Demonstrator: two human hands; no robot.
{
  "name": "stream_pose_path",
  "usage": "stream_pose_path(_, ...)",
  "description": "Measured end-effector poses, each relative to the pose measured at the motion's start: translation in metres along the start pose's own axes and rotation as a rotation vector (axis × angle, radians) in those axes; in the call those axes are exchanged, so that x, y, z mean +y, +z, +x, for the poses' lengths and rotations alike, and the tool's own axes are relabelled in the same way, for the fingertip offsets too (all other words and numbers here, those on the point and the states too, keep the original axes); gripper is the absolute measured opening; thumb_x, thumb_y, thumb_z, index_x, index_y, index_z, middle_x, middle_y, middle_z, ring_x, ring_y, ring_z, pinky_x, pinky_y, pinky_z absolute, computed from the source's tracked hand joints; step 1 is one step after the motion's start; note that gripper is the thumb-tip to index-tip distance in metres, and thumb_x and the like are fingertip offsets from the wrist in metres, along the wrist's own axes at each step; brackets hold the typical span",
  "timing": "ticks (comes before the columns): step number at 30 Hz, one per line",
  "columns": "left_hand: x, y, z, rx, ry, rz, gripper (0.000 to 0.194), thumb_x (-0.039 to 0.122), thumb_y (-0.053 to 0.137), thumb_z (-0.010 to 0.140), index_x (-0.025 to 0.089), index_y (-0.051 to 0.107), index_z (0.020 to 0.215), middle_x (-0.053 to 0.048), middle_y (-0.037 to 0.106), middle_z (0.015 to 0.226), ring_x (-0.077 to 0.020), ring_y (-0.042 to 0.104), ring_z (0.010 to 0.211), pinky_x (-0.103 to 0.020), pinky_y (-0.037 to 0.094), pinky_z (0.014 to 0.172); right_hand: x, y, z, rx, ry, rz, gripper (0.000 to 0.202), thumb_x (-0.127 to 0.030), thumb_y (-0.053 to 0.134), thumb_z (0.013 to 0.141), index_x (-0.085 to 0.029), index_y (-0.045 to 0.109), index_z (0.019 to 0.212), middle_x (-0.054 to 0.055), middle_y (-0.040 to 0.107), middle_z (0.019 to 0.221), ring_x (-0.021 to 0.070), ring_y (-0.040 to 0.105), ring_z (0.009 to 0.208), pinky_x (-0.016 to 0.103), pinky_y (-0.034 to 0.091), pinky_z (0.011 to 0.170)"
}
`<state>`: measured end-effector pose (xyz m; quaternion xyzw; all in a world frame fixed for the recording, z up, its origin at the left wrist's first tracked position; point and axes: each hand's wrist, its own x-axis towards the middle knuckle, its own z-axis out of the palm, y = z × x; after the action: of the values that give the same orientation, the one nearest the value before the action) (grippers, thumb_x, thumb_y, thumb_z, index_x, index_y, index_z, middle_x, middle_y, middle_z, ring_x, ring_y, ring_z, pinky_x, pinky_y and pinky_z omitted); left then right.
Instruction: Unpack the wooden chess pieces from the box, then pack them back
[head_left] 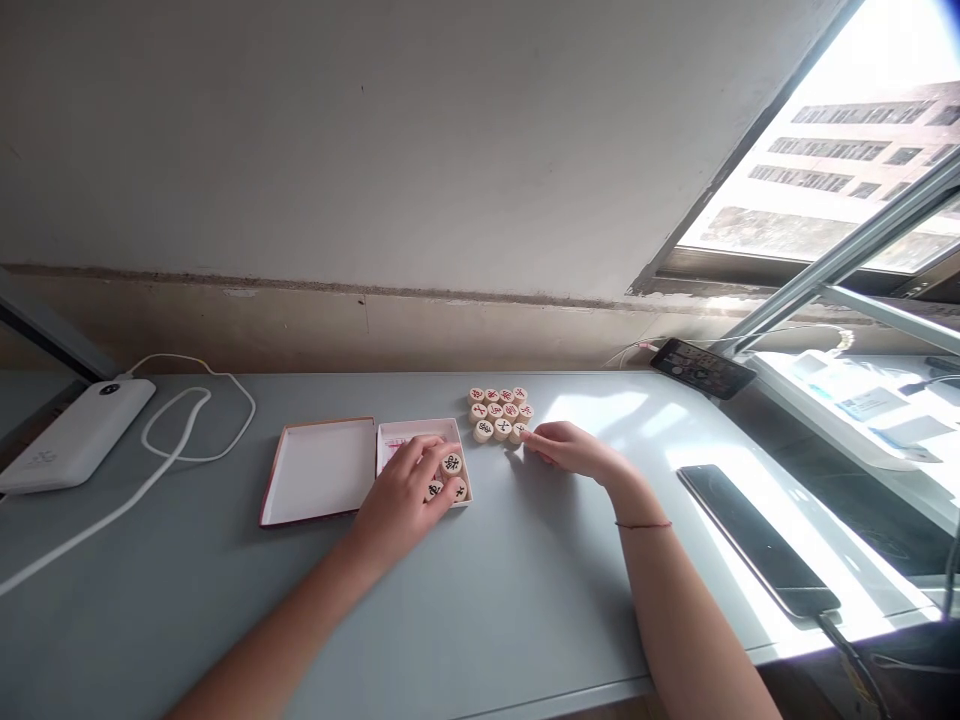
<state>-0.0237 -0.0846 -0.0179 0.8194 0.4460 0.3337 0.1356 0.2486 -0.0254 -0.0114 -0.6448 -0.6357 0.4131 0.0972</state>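
Several round wooden pieces with red and black characters (pixel 495 411) stand in rows, close together, on the grey table. The fingertips of my right hand (pixel 562 447) are closed at the right end of the front row, touching a piece with a black mark (pixel 517 432). My left hand (pixel 411 484) lies over an open white box (pixel 416 430), its fingers curved and apart around loose pieces. One piece (pixel 451 464) shows between thumb and fingers; whether it is gripped is unclear. Beside the box lies its lid (pixel 321 472), inner side up.
A white power bank (pixel 79 436) with a looping white cable (pixel 180 455) is at the left. On the right lie a dark phone (pixel 757 540) with a cable and another phone (pixel 703 368) leaning near a metal frame (pixel 840 262). The wall borders the table's back edge.
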Motion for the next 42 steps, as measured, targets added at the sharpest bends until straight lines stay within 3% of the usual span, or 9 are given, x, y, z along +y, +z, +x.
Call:
stream_pose_path(8, -0.001, -0.001, 0.001, -0.005, 0.005, 0.002, 0.028, 0.021, 0.048, 0.090, 0.026, 0.052, 0.118, -0.004, 0.059, 0.111, -0.0186, 0.061, 0.099, -0.032, 0.051, 0.084, -0.005, 0.015, 0.006, 0.216, -0.118, -0.319, 0.032, -0.040, 0.048, 0.081, -0.021, 0.035, 0.060, -0.002, 0.046, 0.057, 0.0113, 0.034, 0.053, 0.025, 0.025, 0.049)
stream_pose_path(15, -0.011, 0.001, 0.003, -0.045, -0.074, 0.138, 0.023, 0.028, 0.049, 0.091, 0.023, 0.059, 0.111, -0.005, 0.066, 0.106, -0.0212, 0.061, 0.096, -0.035, 0.046, 0.084, -0.017, 0.015, -0.003, 0.257, -0.117, -0.313, 0.030, -0.041, 0.049, 0.082, -0.021, 0.042, 0.061, -0.001, 0.049, 0.057, 0.0121, 0.039, 0.053, 0.025, 0.027, 0.049)
stream_pose_path(17, -0.011, 0.001, 0.005, -0.081, -0.109, 0.233, 0.022, 0.032, 0.051, 0.089, 0.022, 0.063, 0.106, -0.006, 0.066, 0.103, -0.0231, 0.060, 0.095, -0.036, 0.044, 0.081, -0.029, 0.021, -0.008, 0.219, -0.187, -0.211, 0.027, -0.044, 0.047, 0.085, -0.021, 0.052, 0.072, -0.001, 0.053, 0.061, 0.0128, 0.044, 0.055, 0.024, 0.031, 0.051)
stream_pose_path(21, -0.004, 0.003, 0.011, -0.198, -0.159, 0.334, 0.024, 0.032, 0.046, 0.091, 0.021, 0.067, 0.094, -0.007, 0.066, 0.096, -0.0247, 0.059, 0.092, -0.038, 0.042, 0.079, -0.054, 0.043, -0.016, -0.015, -0.350, 0.043, 0.033, -0.046, 0.038, 0.092, -0.025, 0.058, 0.109, 0.000, 0.063, 0.079, 0.0126, 0.053, 0.063, 0.024, 0.041, 0.059)
stream_pose_path(24, 0.003, 0.005, 0.014, -0.265, -0.188, 0.327, 0.029, 0.032, 0.041, 0.094, 0.021, 0.067, 0.094, -0.007, 0.066, 0.095, -0.0247, 0.059, 0.094, -0.039, 0.041, 0.082, -0.061, 0.057, -0.018, -0.058, -0.382, 0.029, 0.036, -0.043, 0.035, 0.094, -0.023, 0.062, 0.109, 0.002, 0.065, 0.084, 0.0124, 0.054, 0.062, 0.026, 0.042, 0.061)
stream_pose_path(30, 0.006, 0.009, 0.016, -0.253, -0.278, 0.188, 0.022, 0.032, 0.044, 0.092, 0.021, 0.063, 0.094, -0.004, 0.068, 0.090, -0.0206, 0.062, 0.088, -0.036, 0.040, 0.084, -0.058, 0.058, -0.016, -0.063, -0.396, 0.032, 0.035, -0.036, 0.037, 0.095, -0.024, 0.063, 0.114, 0.004, 0.068, 0.096, 0.0147, 0.059, 0.072, 0.028, 0.045, 0.066)
stream_pose_path(33, 0.006, 0.007, 0.017, -0.167, -0.286, 0.086, 0.014, 0.028, 0.048, 0.089, 0.022, 0.061, 0.092, 0.000, 0.069, 0.087, -0.0188, 0.063, 0.085, -0.036, 0.040, 0.086, -0.059, 0.055, -0.016, -0.057, -0.446, 0.063, 0.032, -0.037, 0.041, 0.094, -0.023, 0.063, 0.113, 0.005, 0.067, 0.103, 0.0167, 0.059, 0.084, 0.029, 0.046, 0.073)
stream_pose_path(35, 0.008, 0.003, 0.017, -0.097, -0.295, -0.013, 0.013, 0.029, 0.049, 0.088, 0.023, 0.060, 0.093, 0.000, 0.069, 0.089, -0.0179, 0.063, 0.084, -0.034, 0.041, 0.085, -0.059, 0.052, -0.018, -0.084, -0.458, 0.129, 0.032, -0.041, 0.043, 0.094, -0.022, 0.062, 0.112, 0.006, 0.066, 0.105, 0.0151, 0.058, 0.078, 0.029, 0.047, 0.070)
stream_pose_path(42, 0.025, -0.012, 0.014, -0.061, -0.482, -0.438, 0.026, 0.045, 0.048, 0.089, 0.024, 0.061, 0.097, -0.001, 0.069, 0.098, -0.0179, 0.064, 0.092, -0.027, 0.049, 0.076, -0.064, 0.047, -0.023, -0.164, -0.475, 0.429, 0.034, -0.050, 0.056, 0.087, -0.019, 0.059, 0.100, 0.003, 0.061, 0.087, 0.0110, 0.056, 0.068, 0.023, 0.044, 0.056)
